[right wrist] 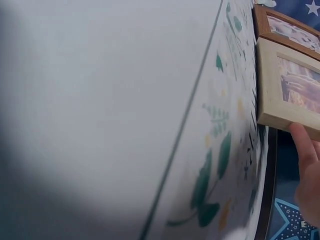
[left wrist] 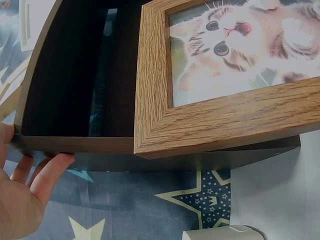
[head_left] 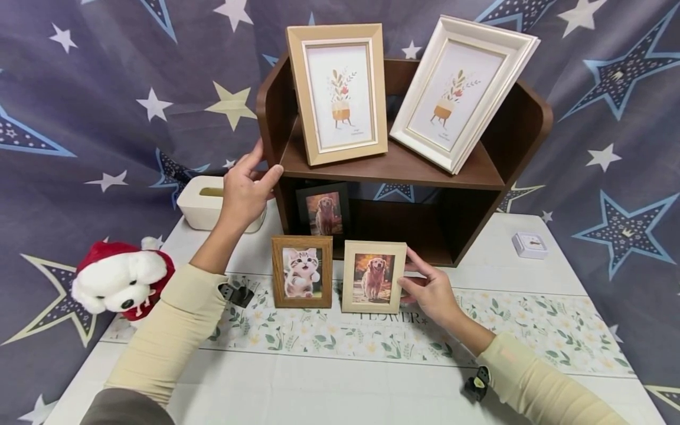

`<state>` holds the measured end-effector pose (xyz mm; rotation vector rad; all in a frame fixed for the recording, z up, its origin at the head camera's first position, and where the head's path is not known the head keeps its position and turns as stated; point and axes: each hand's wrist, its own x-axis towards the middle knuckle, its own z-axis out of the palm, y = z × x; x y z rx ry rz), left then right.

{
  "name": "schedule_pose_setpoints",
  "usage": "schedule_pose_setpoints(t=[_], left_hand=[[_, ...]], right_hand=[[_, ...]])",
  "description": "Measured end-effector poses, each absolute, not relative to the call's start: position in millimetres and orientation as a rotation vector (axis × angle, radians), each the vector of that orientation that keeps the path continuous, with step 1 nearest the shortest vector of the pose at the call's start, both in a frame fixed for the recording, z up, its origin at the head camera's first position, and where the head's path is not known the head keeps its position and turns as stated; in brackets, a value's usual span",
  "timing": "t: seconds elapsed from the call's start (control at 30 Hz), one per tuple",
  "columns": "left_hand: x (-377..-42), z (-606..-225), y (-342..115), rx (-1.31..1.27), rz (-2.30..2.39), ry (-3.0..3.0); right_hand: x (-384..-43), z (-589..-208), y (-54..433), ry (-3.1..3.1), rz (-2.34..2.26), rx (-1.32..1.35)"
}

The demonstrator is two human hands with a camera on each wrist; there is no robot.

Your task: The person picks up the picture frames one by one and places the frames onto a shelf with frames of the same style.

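Observation:
My left hand [head_left: 246, 190] grips the left side panel of a dark brown wooden shelf [head_left: 393, 160]; in the left wrist view its fingers [left wrist: 50, 175] lie along the panel's edge. With thumb and fingers, my right hand [head_left: 431, 290] holds the right edge of a cream picture frame [head_left: 373, 277] with a dog photo, standing in front of the shelf. Left of it, a brown wood-grain picture frame [head_left: 302, 271] shows a kitten. Inside the lower compartment, at the left, a black picture frame [head_left: 324, 211] leans with another dog photo.
On the upper shelf stand a tan picture frame [head_left: 340, 94] and a tilted white picture frame [head_left: 462, 91]. A white tissue box [head_left: 199, 203] and a plush dog [head_left: 124, 280] are at the left. Far right sits a small white clock [head_left: 529, 244]. A floral runner [head_left: 510, 313] crosses the table.

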<state>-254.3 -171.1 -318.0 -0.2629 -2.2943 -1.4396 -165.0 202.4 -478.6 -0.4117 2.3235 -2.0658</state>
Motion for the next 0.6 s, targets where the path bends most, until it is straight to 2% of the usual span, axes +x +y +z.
schedule_pose_setpoints(t=[0.6], left_hand=[[-255.4, -320.1, -170.8, -0.258, -1.442, -2.286]], right_hand=[[-169.1, -475.1, 199.9, 2.287, -2.076, -0.379]])
